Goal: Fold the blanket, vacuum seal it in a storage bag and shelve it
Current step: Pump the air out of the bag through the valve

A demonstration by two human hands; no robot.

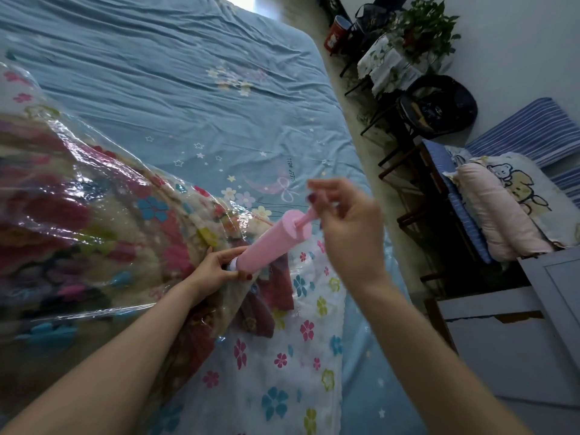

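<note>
We had the blanket (94, 221) folded inside the clear bag (103, 171), which lay on the bed (188, 89) at our left, its printed end trailing toward us. The bundle looked soft and bulky, likely light for its size, and the plastic looked slick and still loose and puffed, so we judged that a grip on the bulk from both sides would serve better than a pinch on the film. A pink pump (266, 246) stood tilted on the bag, its nozzle end pressed down near the bag's edge. Our left hand (216, 266) was curled round the pump's base, holding it against the bag. Our right hand (348, 221) was blurred, its fingers (314, 196) pinched on the rod's handle, drawn a little way out. Beyond the bed on the right stood a plant (423, 26) on a small covered stand, a dark chair (436, 105) and pillows (502, 208) stacked on a bench; these crowded the narrow floor beside the bed, which might hamper carrying the bag out
</note>
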